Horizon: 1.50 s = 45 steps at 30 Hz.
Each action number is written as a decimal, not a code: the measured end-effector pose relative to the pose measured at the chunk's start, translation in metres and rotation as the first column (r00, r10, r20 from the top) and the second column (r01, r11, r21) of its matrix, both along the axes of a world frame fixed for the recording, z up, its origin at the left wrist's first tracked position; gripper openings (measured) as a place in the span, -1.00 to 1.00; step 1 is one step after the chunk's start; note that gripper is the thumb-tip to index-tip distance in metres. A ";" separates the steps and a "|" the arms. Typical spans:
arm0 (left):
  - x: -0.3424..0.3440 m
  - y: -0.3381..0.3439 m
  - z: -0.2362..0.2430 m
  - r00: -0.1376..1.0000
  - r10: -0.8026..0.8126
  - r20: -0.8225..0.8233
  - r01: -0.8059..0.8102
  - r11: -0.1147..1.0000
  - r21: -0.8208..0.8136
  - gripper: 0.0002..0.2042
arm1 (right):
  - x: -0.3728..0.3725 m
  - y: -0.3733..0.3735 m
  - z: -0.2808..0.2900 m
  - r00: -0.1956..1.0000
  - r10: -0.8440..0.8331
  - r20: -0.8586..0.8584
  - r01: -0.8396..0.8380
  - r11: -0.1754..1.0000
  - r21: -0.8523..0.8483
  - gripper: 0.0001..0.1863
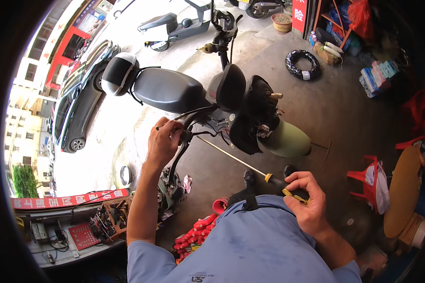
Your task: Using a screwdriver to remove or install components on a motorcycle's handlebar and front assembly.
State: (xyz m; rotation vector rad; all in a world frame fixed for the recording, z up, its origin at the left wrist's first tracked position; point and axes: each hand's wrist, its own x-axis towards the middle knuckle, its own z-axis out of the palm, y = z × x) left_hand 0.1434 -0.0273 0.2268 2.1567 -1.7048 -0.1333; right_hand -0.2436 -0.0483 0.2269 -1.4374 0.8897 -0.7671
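A black scooter (167, 89) stands before me, partly stripped, with a pale green front panel (285, 139) and loose dark plastic covers (226, 87). My left hand (167, 137) is closed on the dark handlebar assembly, where a thin cable (189, 113) passes by my fingers. A long pale rod (231, 156) runs down from there to a yellow collar near my right hand. My right hand (304, 200) is closed on a yellow tool (293, 194); I cannot tell whether it joins the rod, as the part between is dark and blurred.
A black wrapped tire (303, 65), red chairs (363, 175) and a tan board (401, 188) lie to the right. A car (78, 108) and grey scooter (172, 30) are beyond. A cluttered bench (85, 236) and red items (198, 233) are at lower left.
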 end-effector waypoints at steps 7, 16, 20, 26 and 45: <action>0.000 -0.002 0.002 0.998 -0.030 0.055 0.029 0.999 0.029 -0.98 | 0.005 -0.006 -0.013 0.996 0.040 0.085 -0.035 0.998 -0.061 -0.77; -0.011 -0.003 0.006 0.991 -0.056 0.118 0.049 0.997 0.065 -0.97 | 0.007 -0.006 -0.026 0.983 0.043 0.176 -0.032 0.997 -0.064 -0.76; -0.011 -0.005 0.006 0.991 -0.051 0.121 0.040 0.995 0.092 -0.98 | 0.005 -0.007 -0.031 0.982 0.037 0.183 -0.026 0.998 -0.061 -0.76; -0.003 -0.002 -0.004 0.985 -0.014 0.173 0.005 0.998 0.057 -0.98 | 0.003 -0.008 -0.041 0.976 0.023 0.218 -0.014 0.999 -0.043 -0.75; -0.005 -0.007 0.002 0.979 -0.055 0.197 0.027 0.990 0.141 -0.93 | 0.010 -0.017 -0.053 0.952 0.021 0.305 -0.014 1.000 -0.024 -0.72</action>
